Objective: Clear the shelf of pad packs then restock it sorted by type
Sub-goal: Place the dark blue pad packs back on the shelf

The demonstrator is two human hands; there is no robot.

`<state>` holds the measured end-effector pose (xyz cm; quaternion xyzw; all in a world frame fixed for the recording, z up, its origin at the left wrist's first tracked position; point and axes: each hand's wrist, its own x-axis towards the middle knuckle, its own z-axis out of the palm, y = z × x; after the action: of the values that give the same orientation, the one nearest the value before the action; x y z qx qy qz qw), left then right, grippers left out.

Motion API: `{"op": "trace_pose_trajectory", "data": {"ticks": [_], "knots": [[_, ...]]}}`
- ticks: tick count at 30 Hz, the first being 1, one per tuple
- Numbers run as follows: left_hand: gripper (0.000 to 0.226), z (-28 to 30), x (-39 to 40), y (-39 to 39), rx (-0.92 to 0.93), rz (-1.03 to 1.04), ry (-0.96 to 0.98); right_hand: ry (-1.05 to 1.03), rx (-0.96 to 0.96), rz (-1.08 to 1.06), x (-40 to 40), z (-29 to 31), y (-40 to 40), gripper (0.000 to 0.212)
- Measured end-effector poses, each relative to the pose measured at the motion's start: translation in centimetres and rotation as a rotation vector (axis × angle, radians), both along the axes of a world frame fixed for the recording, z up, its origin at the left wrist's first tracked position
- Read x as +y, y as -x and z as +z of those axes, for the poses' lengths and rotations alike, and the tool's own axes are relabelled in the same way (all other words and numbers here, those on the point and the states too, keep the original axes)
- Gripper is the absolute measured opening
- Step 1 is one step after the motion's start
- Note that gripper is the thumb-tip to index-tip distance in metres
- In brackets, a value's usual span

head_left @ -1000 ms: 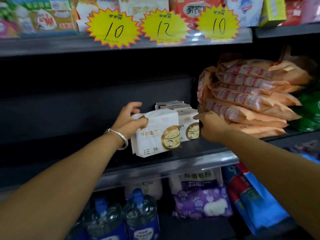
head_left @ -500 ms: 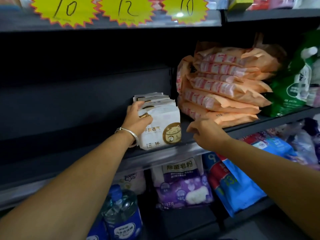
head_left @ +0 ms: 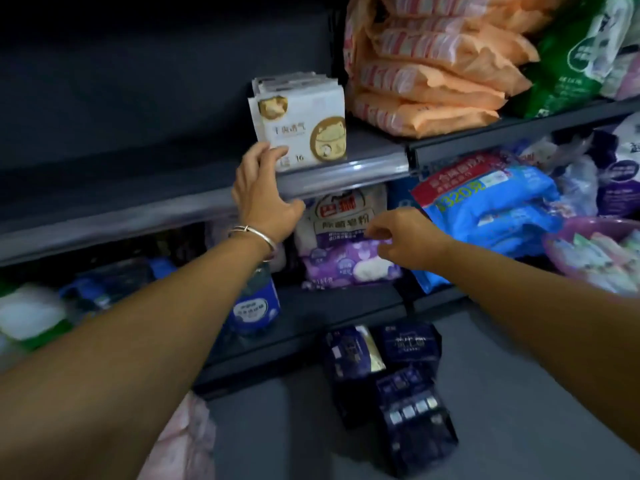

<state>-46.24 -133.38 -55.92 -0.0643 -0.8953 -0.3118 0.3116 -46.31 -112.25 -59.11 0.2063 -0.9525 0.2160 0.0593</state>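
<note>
A row of white-and-gold pad packs [head_left: 301,128] stands upright on the grey shelf [head_left: 363,168], left of a stack of orange pad packs [head_left: 433,81]. My left hand [head_left: 263,195], with a silver bangle on the wrist, is at the shelf's front edge; its relaxed fingertips touch the front white pack's lower left corner. My right hand [head_left: 405,237] hangs below the shelf edge with fingers loosely curled and holds nothing. Several dark navy packs [head_left: 391,382] lie on the floor below, and a pink pack [head_left: 183,441] lies at the lower left.
The shelf's left part is dark and bare. A green bag [head_left: 571,64] stands right of the orange stack. The lower shelf holds a purple-and-white bag [head_left: 346,244], blue bags [head_left: 485,209] and a blue-labelled jug [head_left: 256,306]. A purple basin [head_left: 568,237] of small items is at the right.
The view has tilted down to the floor. My left hand slid from the front white pack's side to its lower corner. My right hand dropped below the shelf edge.
</note>
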Motion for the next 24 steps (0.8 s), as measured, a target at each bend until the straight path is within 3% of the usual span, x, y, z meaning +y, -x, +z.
{"op": "trace_pose_trajectory", "data": {"ticks": [5,9,15,20,24], "knots": [[0.072,-7.6,1.4,-4.2,-0.259,-0.122,0.017,-0.140,-0.205,0.031,1.7,-6.9,-5.2,0.038],[0.070,-14.1,2.8,-6.6,-0.502,-0.171,0.134,-0.221,-0.394,0.022,3.2,-11.9,-7.9,0.059],[0.088,-20.3,4.0,-7.1,-0.728,-0.211,0.270,-0.448,-0.532,0.054,4.4,-16.3,-9.4,0.098],[0.112,-22.9,3.7,-5.2,-0.869,-0.210,0.404,-0.605,-0.523,0.128,3.9,-18.3,-8.4,0.120],[0.123,-23.9,3.8,-3.7,-0.946,-0.203,0.522,-0.712,-0.493,0.193,3.0,-19.9,-7.5,0.125]]}}
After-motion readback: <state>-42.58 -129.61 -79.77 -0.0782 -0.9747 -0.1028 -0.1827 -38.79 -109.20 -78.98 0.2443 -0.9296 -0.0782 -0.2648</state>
